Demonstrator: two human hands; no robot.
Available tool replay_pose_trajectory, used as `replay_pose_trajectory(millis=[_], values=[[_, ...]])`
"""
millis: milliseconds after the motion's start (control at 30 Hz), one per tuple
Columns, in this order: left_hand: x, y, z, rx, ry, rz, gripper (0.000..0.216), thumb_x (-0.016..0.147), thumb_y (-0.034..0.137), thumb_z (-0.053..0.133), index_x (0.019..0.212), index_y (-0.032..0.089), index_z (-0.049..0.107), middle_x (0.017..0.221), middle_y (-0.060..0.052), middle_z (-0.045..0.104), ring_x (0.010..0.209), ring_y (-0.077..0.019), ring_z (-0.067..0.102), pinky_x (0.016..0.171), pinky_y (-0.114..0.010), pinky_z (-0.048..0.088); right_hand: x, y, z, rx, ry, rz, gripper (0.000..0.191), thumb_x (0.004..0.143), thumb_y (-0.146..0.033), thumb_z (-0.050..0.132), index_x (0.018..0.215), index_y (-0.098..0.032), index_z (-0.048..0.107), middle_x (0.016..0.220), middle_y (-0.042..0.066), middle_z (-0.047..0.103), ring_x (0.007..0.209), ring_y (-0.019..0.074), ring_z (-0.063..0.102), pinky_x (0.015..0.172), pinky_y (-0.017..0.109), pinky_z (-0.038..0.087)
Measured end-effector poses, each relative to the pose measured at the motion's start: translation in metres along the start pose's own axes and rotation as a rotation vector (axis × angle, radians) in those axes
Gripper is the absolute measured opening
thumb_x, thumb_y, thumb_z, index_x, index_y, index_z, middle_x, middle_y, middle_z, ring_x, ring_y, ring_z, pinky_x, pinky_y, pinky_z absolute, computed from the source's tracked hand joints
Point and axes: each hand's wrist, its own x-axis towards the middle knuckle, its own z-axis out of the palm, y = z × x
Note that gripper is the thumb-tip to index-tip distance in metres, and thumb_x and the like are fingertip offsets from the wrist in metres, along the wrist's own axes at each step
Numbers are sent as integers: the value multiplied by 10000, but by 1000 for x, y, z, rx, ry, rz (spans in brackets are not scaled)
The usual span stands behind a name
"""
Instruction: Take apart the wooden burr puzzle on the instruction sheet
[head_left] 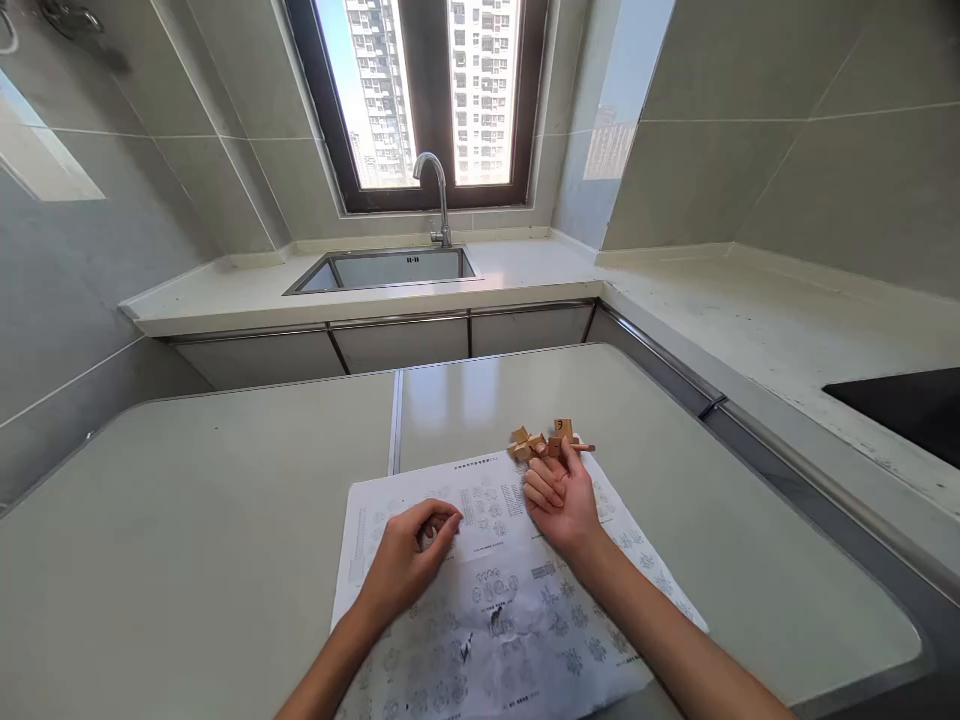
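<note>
My right hand is turned palm up with its fingers curled. Its thumb and fingertips hold a notched wooden puzzle piece at the far edge of the printed sheet. Close around it are more light wooden pieces, partly hidden by the fingers. One upright piece bears a dark mark like a 3. My left hand rests over the left part of the sheet, loosely curled, a gap between thumb and fingers. Nothing shows in it. The sheet carries small line drawings and is creased near me.
The sheet lies on a pale table with a metal seam across it. Beyond stand a white counter, a sink with a tap, and a window. At right is a dark cooktop on the counter.
</note>
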Motion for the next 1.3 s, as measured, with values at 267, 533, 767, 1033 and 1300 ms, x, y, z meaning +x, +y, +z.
replay_pose_trajectory(millis=[267,533,767,1033,1300], values=[[0,-2,1,-11,3,-6,334,997,480,576,953,202,755,808,-34,729,702,-177,578,656,-275,429,3,3,2,-85,6,-69,360,1063,-515,568,869,-212,582,457,-134,284,357,62,143,337,191,161],[0,3,0,-35,11,-6,328,986,476,594,936,195,753,828,-42,739,724,-185,596,685,-286,449,-15,27,17,-826,-10,-266,490,1005,-672,542,833,-216,587,514,-102,311,446,84,211,432,233,186],[-2,-4,-2,-137,-38,46,332,908,416,703,1174,220,677,1053,-71,738,861,-213,643,814,-328,510,-24,42,11,-1450,-279,-399,351,1025,-386,526,736,-207,616,667,13,560,634,172,499,612,303,395],[-7,-11,-6,-445,-190,113,1140,581,477,976,1550,296,402,1560,-139,495,1418,-399,472,1196,-505,370,-33,50,6,-1685,-610,-432,251,980,-193,498,795,-216,666,744,14,681,633,149,548,626,257,394],[-9,0,-7,-530,-205,160,920,624,340,940,1437,262,517,1370,-131,645,1279,-360,608,1094,-472,496,-35,55,6,-1824,-726,-479,250,985,-238,553,743,-201,607,649,-44,579,561,101,364,572,232,278]])
